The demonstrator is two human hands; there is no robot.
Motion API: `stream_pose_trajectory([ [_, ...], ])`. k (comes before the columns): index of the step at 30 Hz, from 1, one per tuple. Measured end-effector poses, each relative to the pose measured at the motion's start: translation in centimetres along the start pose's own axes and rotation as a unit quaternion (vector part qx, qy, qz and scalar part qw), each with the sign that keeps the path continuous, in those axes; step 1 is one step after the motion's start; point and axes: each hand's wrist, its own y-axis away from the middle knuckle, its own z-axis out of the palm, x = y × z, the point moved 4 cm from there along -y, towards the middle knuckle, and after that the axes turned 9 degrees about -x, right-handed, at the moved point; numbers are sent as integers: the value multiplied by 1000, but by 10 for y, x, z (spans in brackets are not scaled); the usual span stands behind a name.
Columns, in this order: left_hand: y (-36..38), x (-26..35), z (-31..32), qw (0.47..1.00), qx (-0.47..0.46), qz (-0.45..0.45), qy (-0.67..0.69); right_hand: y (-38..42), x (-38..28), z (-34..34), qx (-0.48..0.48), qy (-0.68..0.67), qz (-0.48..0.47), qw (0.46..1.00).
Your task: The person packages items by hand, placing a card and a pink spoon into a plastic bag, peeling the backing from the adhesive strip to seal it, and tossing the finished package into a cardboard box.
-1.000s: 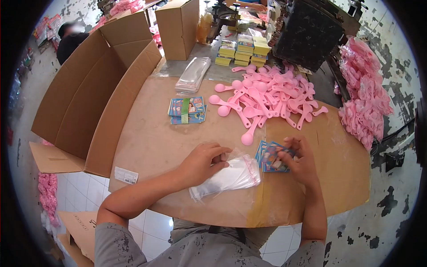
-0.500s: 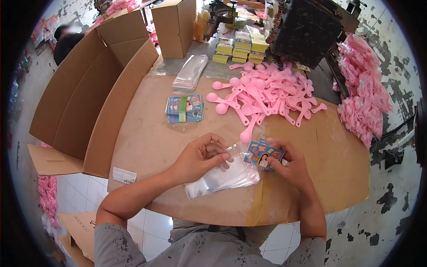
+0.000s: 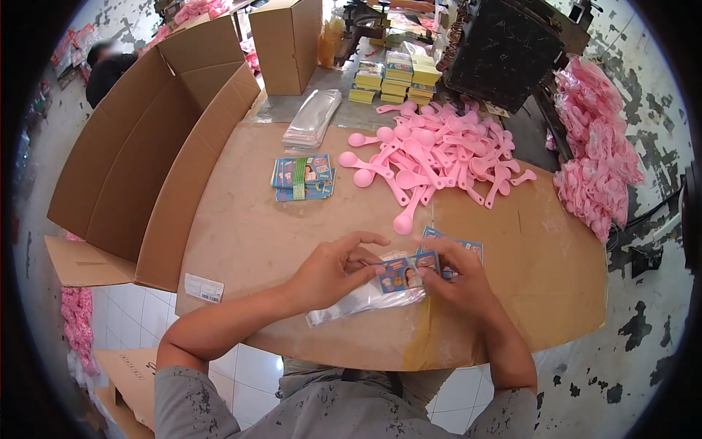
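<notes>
A blue printed card [image 3: 401, 275] is held between my two hands above a stack of clear plastic bags [image 3: 344, 306]. My left hand [image 3: 335, 271] pinches the card's left edge between thumb and fingers. On the card's right side, my right hand [image 3: 452, 272] grips it with the thumb on top. More blue cards [image 3: 472, 249] show behind my right hand; whether they are held or lie on the cardboard, I cannot tell. Pink scoops [image 3: 439, 150] lie heaped beyond my hands. A banded bundle of blue cards [image 3: 303, 177] rests on the cardboard to the left.
An open cardboard box [image 3: 146, 161] stands at the left, near a second stack of clear bags [image 3: 313, 121]. Card stacks [image 3: 395, 77] and a dark machine [image 3: 504, 51] stand at the back. Bagged pink scoops [image 3: 596, 146] hang at the right. Another person [image 3: 110, 73] is at the far left.
My right hand has moved left and slightly down with a card, over the bags. My left hand has come to the card's left edge. The other cards now show behind my right hand.
</notes>
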Motion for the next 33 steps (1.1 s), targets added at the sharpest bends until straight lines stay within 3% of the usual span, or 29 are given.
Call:
stream_pose_trajectory([
  [1, 2, 8, 2, 999, -15, 0, -45, 1, 2, 6, 22, -66, 59, 996],
  [4, 2, 10, 6, 996, -37, -4, -77, -3, 6, 11, 95, -196, 42, 975],
  [7, 2, 2, 8, 999, -36, 6, -16, 2, 20, 16, 43, -180, 80, 979],
  [10, 5, 5, 5, 999, -45, -27, -2, -6, -11, 18, -103, -18, -8, 994],
  [13, 4, 5, 5, 999, -40, -26, 18, -14, -15, 3, -150, 40, -87, 984],
  [15, 2, 1, 1, 999, -27, -7, 43, -18, 30, -47, -47, 113, -51, 991],
  [17, 1, -3, -4, 997, -13, 8, 69, -28, 70, -121, 165, 218, 97, 957],
  [19, 1, -6, -7, 999, -15, 6, 51, -31, 97, -184, 191, 323, 70, 924],
  [22, 2, -4, -8, 999, -14, 4, 40, -18, 171, -242, 173, 528, 13, 831],
  [25, 2, -4, -9, 999, -19, -8, 32, -26, 164, -235, 91, 434, 5, 896],
  [27, 2, -5, -10, 999, -25, -14, 27, -31, 153, -229, 73, 407, 54, 909],
  [33, 2, -6, -9, 998, -41, -23, 44, -15, 101, -171, 88, 410, 149, 895],
])
